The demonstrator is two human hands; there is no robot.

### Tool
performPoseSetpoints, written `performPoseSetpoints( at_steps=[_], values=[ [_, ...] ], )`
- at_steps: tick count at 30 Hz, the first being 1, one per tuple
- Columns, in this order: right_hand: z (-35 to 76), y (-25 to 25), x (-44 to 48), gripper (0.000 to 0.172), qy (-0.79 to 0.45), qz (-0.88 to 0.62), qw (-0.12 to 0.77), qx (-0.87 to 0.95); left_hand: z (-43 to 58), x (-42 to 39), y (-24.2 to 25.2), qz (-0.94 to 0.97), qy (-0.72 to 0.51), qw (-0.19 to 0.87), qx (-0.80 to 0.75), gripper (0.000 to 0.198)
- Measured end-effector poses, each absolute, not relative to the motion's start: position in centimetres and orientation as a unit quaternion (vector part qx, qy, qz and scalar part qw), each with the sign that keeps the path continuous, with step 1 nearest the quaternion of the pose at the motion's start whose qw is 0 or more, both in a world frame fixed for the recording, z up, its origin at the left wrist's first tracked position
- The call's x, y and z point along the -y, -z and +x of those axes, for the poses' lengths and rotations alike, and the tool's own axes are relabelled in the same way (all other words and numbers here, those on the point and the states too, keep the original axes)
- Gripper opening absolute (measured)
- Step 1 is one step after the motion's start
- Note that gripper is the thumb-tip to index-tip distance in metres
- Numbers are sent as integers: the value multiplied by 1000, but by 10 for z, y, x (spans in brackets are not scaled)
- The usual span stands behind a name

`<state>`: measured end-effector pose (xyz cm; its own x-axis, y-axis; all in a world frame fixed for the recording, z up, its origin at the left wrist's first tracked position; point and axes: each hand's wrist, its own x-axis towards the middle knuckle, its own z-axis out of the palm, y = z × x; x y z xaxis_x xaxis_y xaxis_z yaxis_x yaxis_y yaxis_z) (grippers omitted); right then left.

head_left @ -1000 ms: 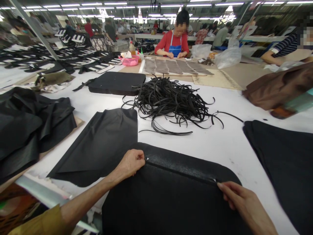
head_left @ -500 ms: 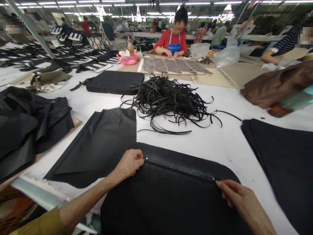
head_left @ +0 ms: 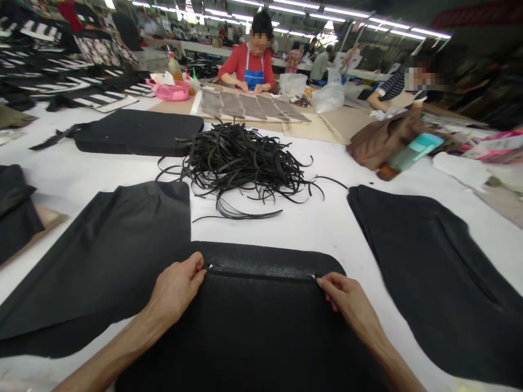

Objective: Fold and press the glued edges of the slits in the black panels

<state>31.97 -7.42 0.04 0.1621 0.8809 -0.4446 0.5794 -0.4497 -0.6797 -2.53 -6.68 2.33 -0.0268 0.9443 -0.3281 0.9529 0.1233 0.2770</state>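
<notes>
Before me lies a black leather-like panel [head_left: 261, 332] with rounded corners and a glossy upper border. A narrow black strip [head_left: 261, 276] runs straight across it below that border, with a small white triangle near either end. My left hand [head_left: 180, 286] is closed in a pinch at the strip's left end. At the right end, the thumb and fingers of my right hand [head_left: 347, 299] are pinched together. The fingers hide the strip's tips. Left of the panel, partly under my left forearm, lies a larger black sheet [head_left: 110, 256].
Beyond the panel sits a tangled heap of black strips [head_left: 245, 158]. Stacked black pads [head_left: 139, 130] lie behind left, and more black panels [head_left: 433, 272] at right. A brown cloth [head_left: 373, 141] and a bottle [head_left: 411, 155] lie far right. A co-worker in red [head_left: 251, 65] works opposite.
The view has swung right, so the table's things sit further left and more of the right side shows. Both hands keep their pinch at the strip's ends.
</notes>
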Motion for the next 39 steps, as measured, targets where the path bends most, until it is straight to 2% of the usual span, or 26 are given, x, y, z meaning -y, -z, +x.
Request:
performPoseSetpoints(
  at_steps=[2,4,9,14,21,35,39],
  values=[
    [318,-1,75,28,-408,-747,188,490,-21,72,-23,676,79,165,-714,21],
    [318,-1,74,27,-392,-751,188,497,-18,77,-18,701,99,114,-697,30],
    [319,4,74,25,-364,-765,177,501,-19,82,2,836,-11,14,-548,42],
    [317,6,76,24,-354,-771,176,499,-25,89,14,868,0,-45,-494,44],
    [314,-1,76,26,-325,-778,155,514,-13,99,4,854,87,-40,-511,57],
    [313,7,75,20,-254,-792,109,544,13,108,-6,836,152,-145,-507,70],
    [311,4,80,20,-178,-790,69,582,23,105,-10,825,198,-139,-511,73]
  ],
)
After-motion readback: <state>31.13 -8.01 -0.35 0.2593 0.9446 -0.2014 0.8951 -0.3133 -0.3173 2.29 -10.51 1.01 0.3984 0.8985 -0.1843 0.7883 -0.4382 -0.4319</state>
